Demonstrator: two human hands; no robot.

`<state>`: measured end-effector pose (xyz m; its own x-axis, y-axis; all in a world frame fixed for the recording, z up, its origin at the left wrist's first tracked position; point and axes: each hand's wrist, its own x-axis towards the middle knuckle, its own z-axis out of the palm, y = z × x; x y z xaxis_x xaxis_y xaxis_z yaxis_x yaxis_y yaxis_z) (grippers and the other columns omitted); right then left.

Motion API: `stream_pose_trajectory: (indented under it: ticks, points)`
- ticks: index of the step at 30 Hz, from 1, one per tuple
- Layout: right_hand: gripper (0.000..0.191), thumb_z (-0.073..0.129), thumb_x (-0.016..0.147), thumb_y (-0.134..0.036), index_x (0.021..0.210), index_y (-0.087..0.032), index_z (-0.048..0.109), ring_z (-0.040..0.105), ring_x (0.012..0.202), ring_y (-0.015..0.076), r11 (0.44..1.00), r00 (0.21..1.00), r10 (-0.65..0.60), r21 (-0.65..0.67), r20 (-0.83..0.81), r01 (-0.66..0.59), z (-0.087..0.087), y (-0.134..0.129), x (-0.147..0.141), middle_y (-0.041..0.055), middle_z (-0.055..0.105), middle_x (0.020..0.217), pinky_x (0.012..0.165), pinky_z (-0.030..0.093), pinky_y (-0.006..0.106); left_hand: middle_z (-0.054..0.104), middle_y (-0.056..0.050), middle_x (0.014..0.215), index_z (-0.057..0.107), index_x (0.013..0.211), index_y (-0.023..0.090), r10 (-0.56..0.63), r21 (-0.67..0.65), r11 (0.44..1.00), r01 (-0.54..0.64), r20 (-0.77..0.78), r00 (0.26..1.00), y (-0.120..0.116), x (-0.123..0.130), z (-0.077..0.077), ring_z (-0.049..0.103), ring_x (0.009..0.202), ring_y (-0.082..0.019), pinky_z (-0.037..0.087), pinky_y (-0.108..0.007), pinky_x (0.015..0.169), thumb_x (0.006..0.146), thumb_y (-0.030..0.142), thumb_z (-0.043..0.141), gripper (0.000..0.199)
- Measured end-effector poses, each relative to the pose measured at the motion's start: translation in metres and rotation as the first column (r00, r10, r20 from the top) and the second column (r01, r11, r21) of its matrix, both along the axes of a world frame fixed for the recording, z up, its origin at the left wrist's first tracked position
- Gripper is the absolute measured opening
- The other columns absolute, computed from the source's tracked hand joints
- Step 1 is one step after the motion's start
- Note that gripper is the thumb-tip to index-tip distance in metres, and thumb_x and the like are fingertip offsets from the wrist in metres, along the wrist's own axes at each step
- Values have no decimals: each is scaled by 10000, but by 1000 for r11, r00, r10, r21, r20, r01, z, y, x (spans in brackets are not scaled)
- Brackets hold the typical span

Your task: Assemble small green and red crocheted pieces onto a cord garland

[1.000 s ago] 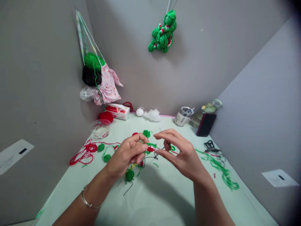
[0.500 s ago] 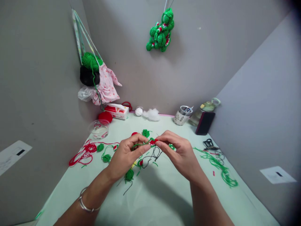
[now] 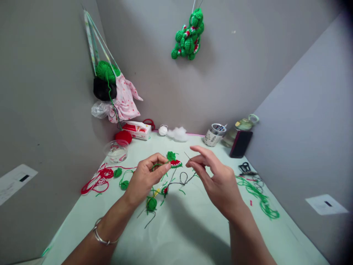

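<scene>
Between the thumb and fingers of my left hand is a small crocheted watermelon slice, red with a white and green edge. A green yarn strand runs across those fingers. My right hand pinches a thin sewing needle, its tip pointing up and left. Dark thread loops below and between the hands, reaching from the slice toward my right hand. Just behind the slice lies a green yarn bundle. Below my left hand sits a green crocheted ball with dark thread ends.
Red yarn lies left, loose green strands right. Along the back stand a clear plastic tub, a tissue pack, white stuffing, a pen tin and a phone. Green crocheted pieces hang on the wall.
My right hand has moved away from the watermelon slice to the right, with the needle now showing in its fingers. The slice stays in my left hand, and the dark thread spreads between them.
</scene>
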<state>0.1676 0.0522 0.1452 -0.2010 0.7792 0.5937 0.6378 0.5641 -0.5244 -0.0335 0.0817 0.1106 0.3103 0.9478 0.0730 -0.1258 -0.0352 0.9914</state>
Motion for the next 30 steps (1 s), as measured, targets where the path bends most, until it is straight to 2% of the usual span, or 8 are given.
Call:
stream_pose_trajectory:
  ticks: [3, 5, 8, 14, 25, 30]
  points:
    - [153, 561, 954, -110, 1057, -197, 633, 617, 803, 122, 987, 995, -11, 161, 97, -4, 3, -5, -2, 24, 675, 902, 735, 479, 252, 309, 75, 612, 571, 818, 185, -4, 9, 1000, 4, -31, 1000, 0, -1, 1, 228, 512, -59, 182, -223, 469, 878, 405, 667, 248]
    - [134, 573, 939, -87, 990, -183, 652, 588, 791, 116, 980, 987, -27, 198, 158, -4, 5, -8, -2, 32, 639, 899, 706, 462, 240, 310, 74, 614, 571, 818, 185, -6, 14, 1000, 7, -38, 999, -1, -1, 1, 229, 513, -58, 185, -222, 469, 880, 409, 663, 250]
    - [194, 559, 914, -28, 962, -178, 672, 518, 732, 109, 976, 967, -88, 213, 238, 37, 7, -11, -2, 28, 569, 853, 639, 418, 234, 306, 77, 608, 567, 813, 187, -12, 18, 1000, 13, -38, 999, 0, -2, 3, 227, 513, -57, 186, -218, 469, 879, 403, 665, 245]
    - [263, 537, 871, 49, 931, -170, 669, 471, 761, 133, 973, 940, -98, 230, 328, 21, 6, -9, 0, 24, 521, 805, 649, 380, 255, 312, 78, 602, 569, 809, 184, -25, 23, 999, 26, -58, 998, 0, -2, 4, 229, 515, -59, 188, -219, 468, 881, 392, 659, 237]
    - [237, 520, 902, 28, 921, -167, 655, 456, 760, 137, 969, 940, -90, 247, 329, 6, 5, -10, 0, 25, 519, 792, 642, 371, 263, 347, 70, 624, 558, 796, 182, -41, 46, 998, 44, -79, 996, -1, -5, 6, 252, 525, -57, 202, -216, 473, 884, 396, 651, 249]
    - [227, 538, 901, 22, 915, -165, 666, 469, 753, 136, 976, 955, -43, 217, 292, -22, 3, -7, 0, 28, 537, 797, 632, 374, 271, 391, 62, 660, 581, 832, 181, -84, 26, 996, 85, -62, 995, -1, -5, 6, 253, 521, -49, 195, -213, 462, 881, 394, 662, 233]
